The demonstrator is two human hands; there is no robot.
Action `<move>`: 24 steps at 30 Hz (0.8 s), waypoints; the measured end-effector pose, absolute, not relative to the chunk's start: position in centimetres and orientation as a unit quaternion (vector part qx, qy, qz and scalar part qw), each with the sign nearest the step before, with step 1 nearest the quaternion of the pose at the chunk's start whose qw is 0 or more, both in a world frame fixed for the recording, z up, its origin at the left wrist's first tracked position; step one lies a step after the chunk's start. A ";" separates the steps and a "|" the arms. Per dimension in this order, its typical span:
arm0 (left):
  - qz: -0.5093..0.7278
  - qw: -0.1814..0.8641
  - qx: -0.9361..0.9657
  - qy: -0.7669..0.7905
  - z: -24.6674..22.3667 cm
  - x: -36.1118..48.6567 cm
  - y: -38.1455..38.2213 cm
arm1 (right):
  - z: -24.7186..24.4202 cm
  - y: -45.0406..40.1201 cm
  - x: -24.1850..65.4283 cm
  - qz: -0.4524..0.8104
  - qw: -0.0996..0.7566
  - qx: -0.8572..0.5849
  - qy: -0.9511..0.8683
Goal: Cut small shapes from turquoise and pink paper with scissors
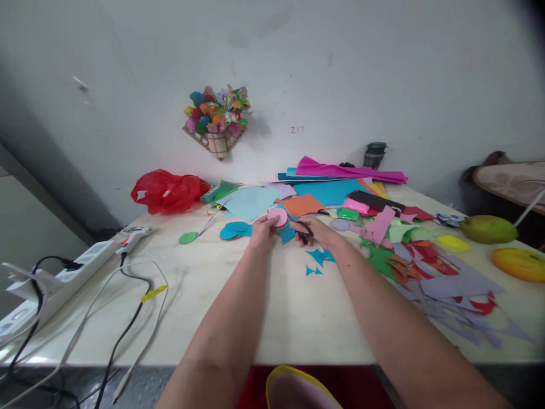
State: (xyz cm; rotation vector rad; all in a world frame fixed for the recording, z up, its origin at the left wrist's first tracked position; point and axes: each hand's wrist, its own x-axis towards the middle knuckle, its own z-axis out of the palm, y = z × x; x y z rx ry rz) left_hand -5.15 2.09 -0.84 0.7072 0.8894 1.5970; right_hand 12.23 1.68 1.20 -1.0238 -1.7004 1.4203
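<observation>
My left hand [264, 229] is closed on a pink paper circle [278, 217], with a piece of blue paper [286, 234] just below it. In my right hand [317, 232] is a pair of scissors [305, 228] with black handles, its blades pointing toward the pink circle. Blue paper circles [232, 230] lie to the left of my left hand, and a green paper circle [188, 237] farther left. Blue offcuts [317, 257] are scattered below my right hand. Whether the blue paper is gripped together with the pink circle, I cannot tell.
Paper scraps [426, 267] cover the right side, near two mangoes [489, 229]. Coloured sheets [327, 193] are stacked at the back. A red plastic bag [168, 190] sits back left. A power strip [80, 264] and cables occupy the left edge. Paper flowers [219, 111] hang on the wall.
</observation>
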 end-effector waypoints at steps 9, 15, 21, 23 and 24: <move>0.694 0.563 0.274 0.355 -0.8 -4.8 2.1 | 0.5 2.1 12.0 0.539 0.340 -0.398 -0.660; 0.699 0.560 0.272 0.350 -0.6 -4.7 1.9 | 0.3 2.2 11.8 0.543 0.341 -0.396 -0.657; 0.700 0.564 0.272 0.345 -0.8 -5.0 2.3 | 0.2 2.2 11.8 0.546 0.339 -0.399 -0.654; 0.700 0.563 0.272 0.343 -1.0 -5.0 2.4 | 0.1 2.2 11.8 0.544 0.340 -0.397 -0.656; 0.700 0.564 0.272 0.344 -1.0 -5.0 2.4 | 0.1 2.2 11.8 0.543 0.341 -0.397 -0.657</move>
